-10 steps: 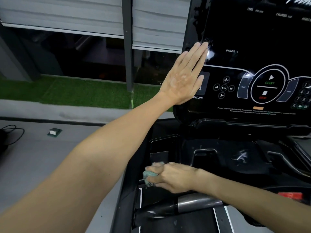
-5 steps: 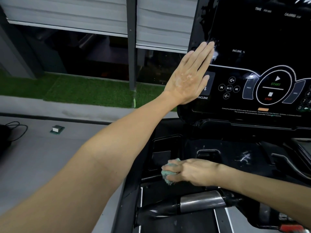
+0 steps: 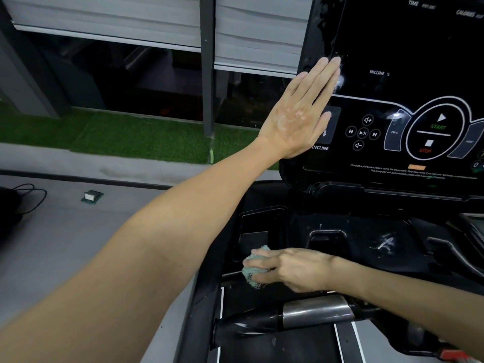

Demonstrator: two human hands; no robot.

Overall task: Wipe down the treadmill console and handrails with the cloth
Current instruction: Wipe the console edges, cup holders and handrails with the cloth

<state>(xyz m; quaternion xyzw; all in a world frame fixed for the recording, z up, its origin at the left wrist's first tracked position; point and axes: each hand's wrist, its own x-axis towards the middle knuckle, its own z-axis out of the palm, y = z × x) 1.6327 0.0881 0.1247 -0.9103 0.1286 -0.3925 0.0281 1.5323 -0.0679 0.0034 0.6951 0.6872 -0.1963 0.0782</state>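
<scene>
left hand: fingers straight, together, flat on console | right hand: fingers curled round cloth, seemingly pressing it down | handrail: 6 o'clock of cloth, axis 9–3, right hand nearer

Looked like a gym: treadmill console with START/STOP and INCLINE keys, grey floor, artificial turf outside.

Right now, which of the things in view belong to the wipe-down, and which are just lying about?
Job:
cloth, gripped by the right hand
console, with the left hand flat on it
handrail

Lying about:
small box
cable
grass strip
</scene>
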